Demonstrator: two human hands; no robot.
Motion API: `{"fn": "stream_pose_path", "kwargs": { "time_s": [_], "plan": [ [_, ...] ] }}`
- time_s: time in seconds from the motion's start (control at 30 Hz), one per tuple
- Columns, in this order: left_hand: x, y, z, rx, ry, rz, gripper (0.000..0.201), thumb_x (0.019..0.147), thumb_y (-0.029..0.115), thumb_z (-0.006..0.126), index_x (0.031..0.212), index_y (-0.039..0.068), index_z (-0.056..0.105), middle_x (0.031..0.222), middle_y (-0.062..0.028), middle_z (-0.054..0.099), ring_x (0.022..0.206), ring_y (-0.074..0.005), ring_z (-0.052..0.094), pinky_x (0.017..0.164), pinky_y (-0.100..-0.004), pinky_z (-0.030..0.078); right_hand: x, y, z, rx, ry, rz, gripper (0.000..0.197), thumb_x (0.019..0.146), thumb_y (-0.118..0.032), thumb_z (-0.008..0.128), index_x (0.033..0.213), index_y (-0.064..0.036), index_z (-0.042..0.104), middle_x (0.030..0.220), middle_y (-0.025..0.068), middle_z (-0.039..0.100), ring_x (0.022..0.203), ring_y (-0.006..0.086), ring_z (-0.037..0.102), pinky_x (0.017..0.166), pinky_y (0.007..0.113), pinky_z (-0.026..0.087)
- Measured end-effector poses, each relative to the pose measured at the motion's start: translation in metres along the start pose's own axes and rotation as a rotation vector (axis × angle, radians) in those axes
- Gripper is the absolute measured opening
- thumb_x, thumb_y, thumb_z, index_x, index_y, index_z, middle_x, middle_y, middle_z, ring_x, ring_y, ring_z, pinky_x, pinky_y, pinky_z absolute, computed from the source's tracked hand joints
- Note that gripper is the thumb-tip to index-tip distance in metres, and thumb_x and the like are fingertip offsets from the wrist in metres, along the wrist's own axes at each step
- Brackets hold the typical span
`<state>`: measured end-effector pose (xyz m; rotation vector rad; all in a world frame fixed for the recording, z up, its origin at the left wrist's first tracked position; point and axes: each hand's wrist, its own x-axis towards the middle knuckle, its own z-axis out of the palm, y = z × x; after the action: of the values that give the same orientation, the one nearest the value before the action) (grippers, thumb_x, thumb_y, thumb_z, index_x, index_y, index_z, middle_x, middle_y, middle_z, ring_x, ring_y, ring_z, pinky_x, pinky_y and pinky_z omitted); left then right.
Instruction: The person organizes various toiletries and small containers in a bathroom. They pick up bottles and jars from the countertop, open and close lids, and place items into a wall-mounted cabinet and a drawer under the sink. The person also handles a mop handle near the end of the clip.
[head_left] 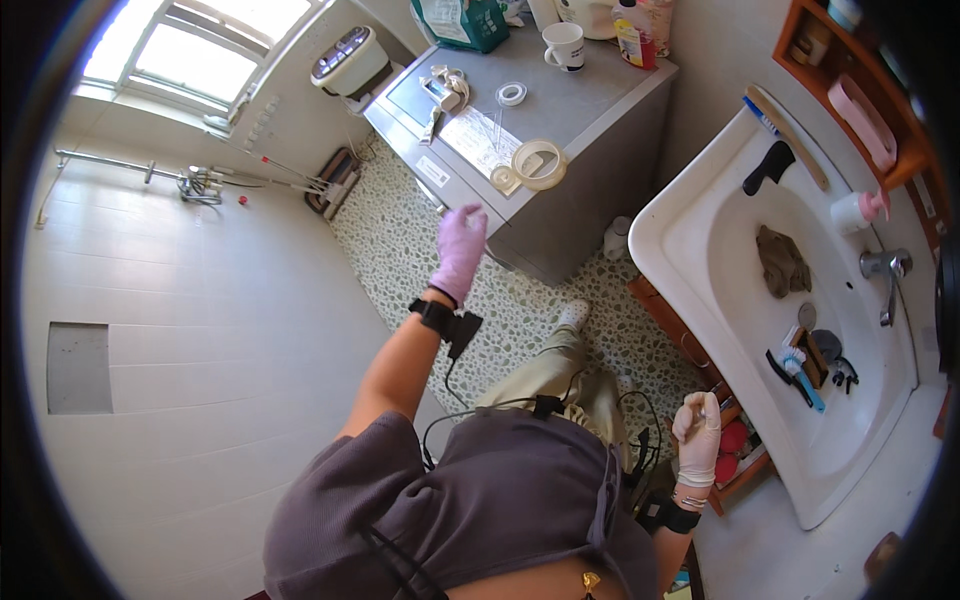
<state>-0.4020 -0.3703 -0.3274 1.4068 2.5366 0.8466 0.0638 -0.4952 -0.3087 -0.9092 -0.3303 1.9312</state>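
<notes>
Left hand (460, 250) open near the grey cabinet (590, 110); right hand (697, 435) fisted, empty, beside the white sink (690, 200).

One head-worn fisheye view looks steeply down from above, over the person's shoulders, onto the pebble-patterned floor (400, 230)

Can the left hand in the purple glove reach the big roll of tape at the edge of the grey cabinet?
Probably yes. The left hand is raised, open, just below the cabinet's near edge, and nothing lies between it and the large tape roll.
</notes>
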Motion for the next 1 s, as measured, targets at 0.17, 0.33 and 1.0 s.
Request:
{"fn": "stream_pose_path", "kwargs": {
  "time_s": [0.17, 0.33, 1.0],
  "plan": [
    [0.078, -0.011, 0.002, 0.082, -0.03, 0.015, 0.042, 0.083, 0.032, 0.072, 0.118, 0.01, 0.065, 0.12, -0.0151, 0.061, 0.118, -0.0333, 0.051, 0.102, -0.0423, 0.04, 0.027, 0.005, 0.043, -0.104, 0.222, 0.021, 0.028, 0.101, -0.031, 0.053, 0.107, -0.0053, 0.059, 0.089, 0.005, 0.062, 0.077, 0.0147, 0.061, 0.061, 0.025, 0.047],
    [0.092, 0.0, 0.035, 0.098, -0.165, 0.422, 0.073, 0.083, 0.049, 0.068, 0.14, 0.009, 0.046, 0.145, -0.0195, 0.044, 0.136, -0.0378, 0.037, 0.111, -0.0451, 0.032, 0.067, 0.004, 0.095, -0.263, 0.158, -0.11, 0.038, 0.099, -0.03, 0.057, 0.129, -0.0066, 0.052, 0.093, 0.0031, 0.061, 0.076, 0.0094, 0.056, 0.062, 0.022, 0.045],
    [0.073, 0.014, 0.036, 0.0, -0.24, 0.364, 0.085, 0.084, 0.036, 0.064, 0.148, -0.005, 0.026, 0.15, -0.0245, 0.033, 0.141, -0.039, 0.029, 0.117, -0.0473, 0.021, 0.075, -0.269, 0.26, -0.826, 0.201, -1.17, 0.042, 0.089, 0.0, 0.066, 0.129, -0.0005, 0.054, 0.108, 0.0058, 0.064, 0.092, 0.0114, 0.061, 0.083, 0.027, 0.054]
  ]
}}
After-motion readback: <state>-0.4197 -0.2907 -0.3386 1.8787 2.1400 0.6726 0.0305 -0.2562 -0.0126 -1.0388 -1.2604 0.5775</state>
